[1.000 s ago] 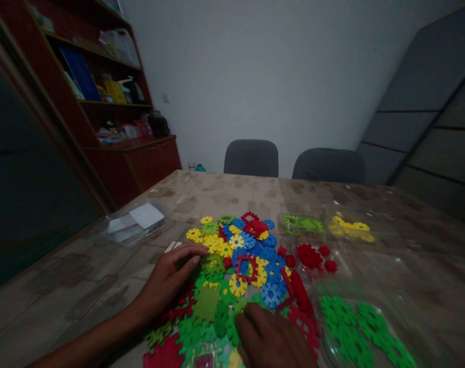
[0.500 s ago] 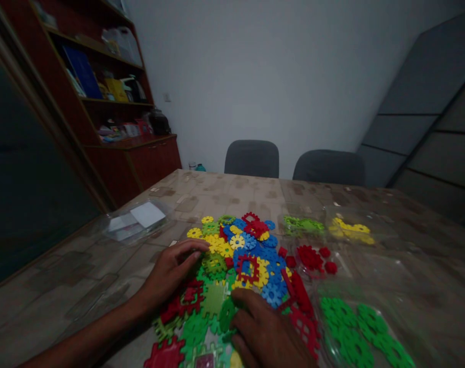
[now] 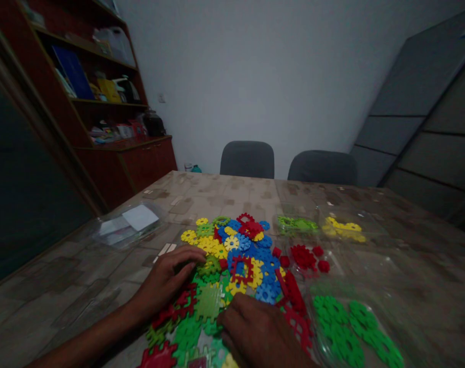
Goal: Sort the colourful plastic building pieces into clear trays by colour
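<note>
My left hand [image 3: 179,271] lies along the left edge of a pile of notched plastic building pieces, palm down. Its fingers are stretched out and hold nothing, the tips beside a lime-green piece [image 3: 210,267] and a patch of yellow gear-shaped pieces [image 3: 207,244]. My right hand [image 3: 251,324] is over the near part of the pile with its fingers curled down; whatever is under the fingertips is hidden. A clear light-green square piece [image 3: 209,302] lies just left of it. Blue gear-shaped pieces [image 3: 266,291] and a red square frame [image 3: 242,269] are just beyond.
On the right, clear plastic trays hold green discs [image 3: 338,327], red pieces [image 3: 303,256], yellow pieces [image 3: 343,230] and lime-green pieces [image 3: 297,224]. A clear packet with white paper [image 3: 140,217] lies at left. Two grey chairs [image 3: 247,158] stand behind the table.
My right hand has shifted slightly left, its fingers more curled; the green disc that showed at its fingertips is out of sight. My left hand stays beside the pile. The view has turned slightly right.
</note>
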The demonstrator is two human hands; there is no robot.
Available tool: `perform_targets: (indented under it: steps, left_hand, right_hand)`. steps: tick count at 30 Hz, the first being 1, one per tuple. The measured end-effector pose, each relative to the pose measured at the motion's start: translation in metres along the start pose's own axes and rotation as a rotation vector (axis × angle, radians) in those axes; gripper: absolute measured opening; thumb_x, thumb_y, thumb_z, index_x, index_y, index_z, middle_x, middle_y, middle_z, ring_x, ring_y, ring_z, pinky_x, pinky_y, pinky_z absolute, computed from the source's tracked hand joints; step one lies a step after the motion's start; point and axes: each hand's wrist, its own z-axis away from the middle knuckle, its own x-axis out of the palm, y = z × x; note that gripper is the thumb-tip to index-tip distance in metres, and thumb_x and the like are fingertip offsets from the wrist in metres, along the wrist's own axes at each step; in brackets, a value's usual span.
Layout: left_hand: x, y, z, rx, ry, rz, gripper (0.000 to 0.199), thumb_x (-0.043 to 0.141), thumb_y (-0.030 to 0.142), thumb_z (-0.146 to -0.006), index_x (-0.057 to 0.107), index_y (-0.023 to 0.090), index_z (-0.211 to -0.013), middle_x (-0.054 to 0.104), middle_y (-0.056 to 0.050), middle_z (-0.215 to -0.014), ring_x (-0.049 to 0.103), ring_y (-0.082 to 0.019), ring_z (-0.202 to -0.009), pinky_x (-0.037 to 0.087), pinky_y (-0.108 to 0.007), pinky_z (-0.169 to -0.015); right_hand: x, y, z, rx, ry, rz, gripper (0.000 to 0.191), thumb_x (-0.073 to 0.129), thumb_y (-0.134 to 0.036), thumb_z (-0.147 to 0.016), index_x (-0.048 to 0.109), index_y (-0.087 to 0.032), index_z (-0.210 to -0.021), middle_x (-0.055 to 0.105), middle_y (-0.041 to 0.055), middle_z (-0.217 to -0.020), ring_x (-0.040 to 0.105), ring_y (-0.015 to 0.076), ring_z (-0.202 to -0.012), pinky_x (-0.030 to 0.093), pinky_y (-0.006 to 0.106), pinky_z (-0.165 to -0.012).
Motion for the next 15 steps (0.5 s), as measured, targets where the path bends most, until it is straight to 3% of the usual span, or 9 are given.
perform_targets:
  steps: [4,8,12,15]
  left_hand:
    - [0.000,0.001,0.000,-0.020,-0.014,-0.002,0.026,0.052,0.026,-0.095,0.078,0.025,-0.091,0.079,-0.007,-0.106,0.073,-0.025,-0.100,0.057,-0.038,-0.090]
    - [0.000,0.001,0.000,-0.021,-0.032,-0.001,0.027,0.052,0.028,-0.095,0.078,0.025,-0.092,0.079,-0.008,-0.107,0.072,-0.026,-0.101,0.057,-0.039,-0.091]
    - [0.000,0.002,-0.001,-0.010,-0.058,0.008,0.026,0.052,0.026,-0.095,0.078,0.024,-0.093,0.079,-0.008,-0.106,0.072,-0.025,-0.100,0.057,-0.039,-0.091]
    - [0.000,0.002,-0.001,0.010,-0.055,0.005,0.027,0.051,0.024,-0.096,0.078,0.023,-0.093,0.079,-0.007,-0.105,0.072,-0.025,-0.101,0.056,-0.039,-0.092]
  right_hand:
    - [-0.045,0.016,-0.004,0.067,0.010,-0.192,0.025,0.062,-0.007,-0.089,0.058,-0.024,-0.107,0.071,-0.0008,-0.098,0.068,0.0148,-0.083,0.049,0.022,-0.068]
    - [-0.093,0.055,0.005,0.155,0.051,-0.207,0.015,0.057,-0.009,-0.091,0.063,-0.023,-0.094,0.071,0.0015,-0.086,0.068,0.0154,-0.074,0.050,0.024,-0.065]
    - [-0.133,0.095,0.027,0.356,-0.179,-0.048,0.014,0.060,-0.016,-0.088,0.065,-0.023,-0.078,0.071,0.0024,-0.072,0.067,0.0171,-0.059,0.047,0.026,-0.054]
    - [-0.150,0.107,0.039,0.484,-0.396,0.037,0.020,0.064,-0.016,-0.084,0.065,-0.024,-0.066,0.072,0.0036,-0.067,0.065,0.0180,-0.052,0.041,0.024,-0.046]
